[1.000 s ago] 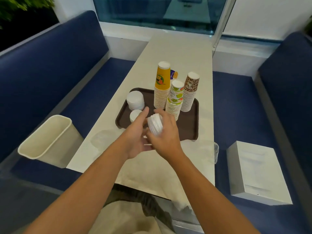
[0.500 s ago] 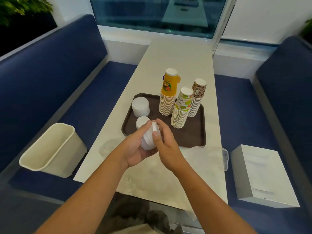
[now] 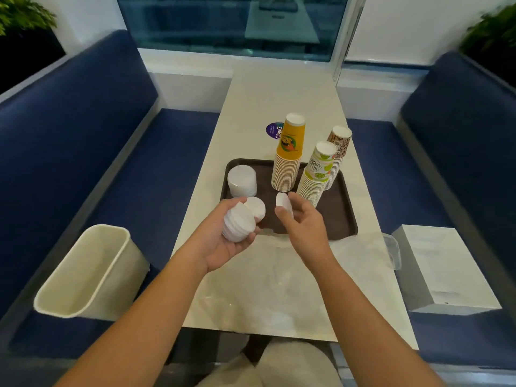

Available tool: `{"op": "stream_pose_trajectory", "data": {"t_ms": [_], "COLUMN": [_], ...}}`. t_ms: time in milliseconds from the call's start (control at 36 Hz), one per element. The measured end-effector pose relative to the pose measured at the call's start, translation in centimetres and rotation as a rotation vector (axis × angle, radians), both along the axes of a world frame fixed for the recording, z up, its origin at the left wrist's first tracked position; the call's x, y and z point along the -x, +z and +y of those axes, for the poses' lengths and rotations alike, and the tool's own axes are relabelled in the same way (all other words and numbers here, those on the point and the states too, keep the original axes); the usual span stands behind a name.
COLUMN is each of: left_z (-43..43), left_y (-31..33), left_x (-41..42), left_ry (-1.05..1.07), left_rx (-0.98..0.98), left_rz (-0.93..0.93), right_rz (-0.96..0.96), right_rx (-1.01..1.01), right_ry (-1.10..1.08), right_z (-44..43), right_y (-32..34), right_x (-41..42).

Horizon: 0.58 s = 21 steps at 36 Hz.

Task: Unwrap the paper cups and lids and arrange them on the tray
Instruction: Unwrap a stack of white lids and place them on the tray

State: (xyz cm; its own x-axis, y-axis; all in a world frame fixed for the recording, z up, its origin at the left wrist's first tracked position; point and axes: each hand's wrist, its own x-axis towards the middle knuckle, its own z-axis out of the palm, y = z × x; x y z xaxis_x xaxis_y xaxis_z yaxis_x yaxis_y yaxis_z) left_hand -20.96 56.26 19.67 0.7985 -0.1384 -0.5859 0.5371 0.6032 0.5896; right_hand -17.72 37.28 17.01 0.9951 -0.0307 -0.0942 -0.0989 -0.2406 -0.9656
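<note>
A brown tray (image 3: 340,219) on the white table carries three upside-down cup stacks: orange (image 3: 289,155), lime-print (image 3: 317,174) and brown-patterned (image 3: 336,152). A tall pile of white lids (image 3: 241,181) and a short pile of lids (image 3: 255,208) stand at the tray's left. My left hand (image 3: 223,241) grips a stack of white lids (image 3: 238,224) lying on its side over the tray's near-left corner. My right hand (image 3: 300,219) pinches a thin bunch of lids (image 3: 283,202) above the tray's near edge.
Clear plastic wrapping (image 3: 360,252) lies on the table just near the tray. A cream bin (image 3: 89,272) stands on the left blue bench, and a white box (image 3: 444,269) sits on the right bench. A purple sticker (image 3: 275,129) marks the table behind the cups.
My hands have parted. The single lid stack held between them has split: the larger part stays in my left hand, and my right hand has drawn a few lids off to the right.
</note>
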Motion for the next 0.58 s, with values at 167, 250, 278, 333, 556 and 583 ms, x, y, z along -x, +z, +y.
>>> {"op": "stream_pose_trajectory", "data": {"t_ms": [167, 250, 278, 333, 556, 583], "left_z": [1.0, 1.2, 1.2, 1.1, 0.6, 0.6], "left_y": [-0.2, -0.7, -1.0, -1.5, -3.7, -4.0], "left_x": [-1.4, -2.4, -3.0, -3.7, -6.3, -6.6], "left_ry": [-0.033, -0.044, -0.043, -0.035, 0.018, 0.022], "left_rx": [0.041, 0.047, 0.046, 0.044, 0.120, 0.136], "left_rz": [-0.003, 0.005, 0.013, 0.032, 0.098, 0.103], "right_rz": [-0.037, -0.004, 0.010, 0.017, 0.049, 0.048], "right_rx": [0.357, 0.472, 0.497, 0.550, 0.808, 0.830], "right_ry": [-0.022, 0.002, 0.011, 0.030, 0.141, 0.158], "right_z": [-0.8, -0.6, -0.6, -0.5, -0.5, -0.5], "right_y": [-1.5, -3.4, -4.2, -5.7, -10.9, -11.4], "right_x": [-2.9, -4.8, -5.5, -6.5, -8.7, -8.7]}}
